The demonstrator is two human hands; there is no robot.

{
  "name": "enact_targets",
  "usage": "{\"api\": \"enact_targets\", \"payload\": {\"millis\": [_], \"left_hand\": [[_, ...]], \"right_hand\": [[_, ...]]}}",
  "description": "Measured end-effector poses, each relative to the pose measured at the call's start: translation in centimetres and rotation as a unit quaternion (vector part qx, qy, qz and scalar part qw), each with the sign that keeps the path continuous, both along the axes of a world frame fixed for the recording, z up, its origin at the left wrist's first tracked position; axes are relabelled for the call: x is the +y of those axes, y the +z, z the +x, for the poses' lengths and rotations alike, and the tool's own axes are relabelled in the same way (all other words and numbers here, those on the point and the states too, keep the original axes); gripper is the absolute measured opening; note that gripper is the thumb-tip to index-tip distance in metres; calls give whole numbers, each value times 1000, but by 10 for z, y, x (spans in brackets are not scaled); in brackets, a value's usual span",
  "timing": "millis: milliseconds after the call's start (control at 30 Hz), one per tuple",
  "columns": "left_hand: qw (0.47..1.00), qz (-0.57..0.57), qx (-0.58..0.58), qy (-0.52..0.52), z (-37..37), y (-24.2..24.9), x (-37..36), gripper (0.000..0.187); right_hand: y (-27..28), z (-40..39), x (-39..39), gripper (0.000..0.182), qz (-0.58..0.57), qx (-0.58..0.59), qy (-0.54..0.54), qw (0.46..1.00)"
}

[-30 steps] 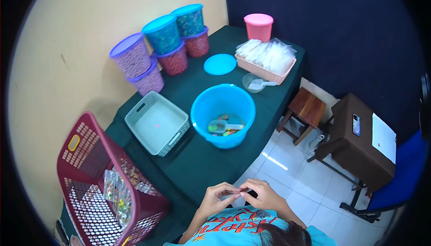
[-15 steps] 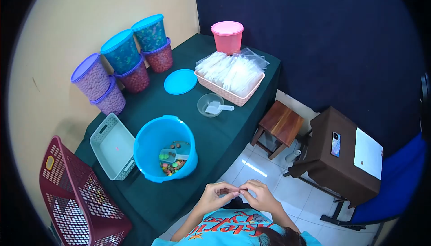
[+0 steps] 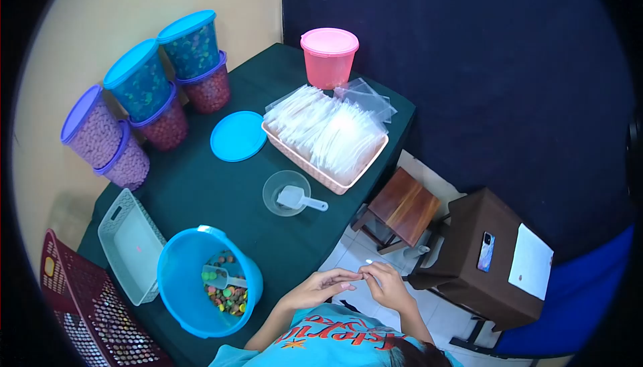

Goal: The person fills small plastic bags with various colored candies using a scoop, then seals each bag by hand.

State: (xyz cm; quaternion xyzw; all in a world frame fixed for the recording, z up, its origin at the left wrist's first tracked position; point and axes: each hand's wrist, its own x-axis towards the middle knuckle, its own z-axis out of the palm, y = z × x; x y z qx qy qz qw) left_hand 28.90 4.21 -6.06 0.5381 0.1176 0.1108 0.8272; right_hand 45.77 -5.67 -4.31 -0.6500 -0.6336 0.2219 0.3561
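My left hand (image 3: pixel 320 289) is in front of my shirt, its fingers stretched toward the right and the thumb apart from them. Its fingertips meet the fingers of my right hand (image 3: pixel 386 285), which are curled and pressed together. Whether anything small lies between them I cannot make out. Left of my hands, on the table, a blue tub (image 3: pixel 177 266) holds colourful small candies (image 3: pixel 232 302) and a clear scoop (image 3: pixel 234 280). Farther back is a clear bowl (image 3: pixel 269 196) with a white scoop (image 3: pixel 292 197) in it.
On the green-covered table (image 3: pixel 281 246) are a basket (image 3: pixel 305 161) of plastic bags (image 3: pixel 321 126), a blue lid (image 3: pixel 238 136), a grey-green tray (image 3: pixel 134 250), a pink tub (image 3: pixel 329 62) and stacked filled tubs (image 3: pixel 137 86). A maroon basket (image 3: pixel 74 286), stool (image 3: pixel 402 206) and brown-covered table (image 3: pixel 462 240) stand around.
The view has shifted, so the table things appear farther left and lower. My left fingers have straightened out from a bent pinch; the two hands still touch at the fingertips.
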Motion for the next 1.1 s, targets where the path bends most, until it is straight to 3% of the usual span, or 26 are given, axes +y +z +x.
{"api": "enact_targets", "payload": {"millis": [167,233,367,433,533,633,667,700,767,867,1000,1100], "left_hand": [[999,43,6,-29,30,2,34,39],[990,128,39,-35,36,5,43,43],[982,186,37,-4,41,7,54,41],[973,216,85,1,38,4,62,41],[936,306,153,79,32,-4,73,48],[922,284,190,180,32,3,78,47],[916,286,198,200,33,6,80,47],[912,275,217,215,35,10,81,46],[898,271,225,265,43,11,83,44],[875,282,237,314,57,11,84,40],[848,251,266,383,78,3,79,44],[830,205,277,439,91,1,70,45]], "right_hand": [[-2,26,41,12,34,1,-58,998],[-11,32,55,11,34,11,-55,998],[-17,48,88,8,-7,46,-31,998],[-19,63,109,9,-49,103,-72,991],[-19,98,146,8,50,26,-106,993],[-15,122,183,16,127,-84,-97,984],[-16,129,193,21,93,-99,-88,987],[-15,134,204,21,103,-94,-68,988],[-16,144,225,27,65,-206,-14,976],[-20,159,258,25,31,-241,102,965],[-30,184,303,13,2,-183,268,946],[-24,188,333,13,-20,-143,348,926]]}}
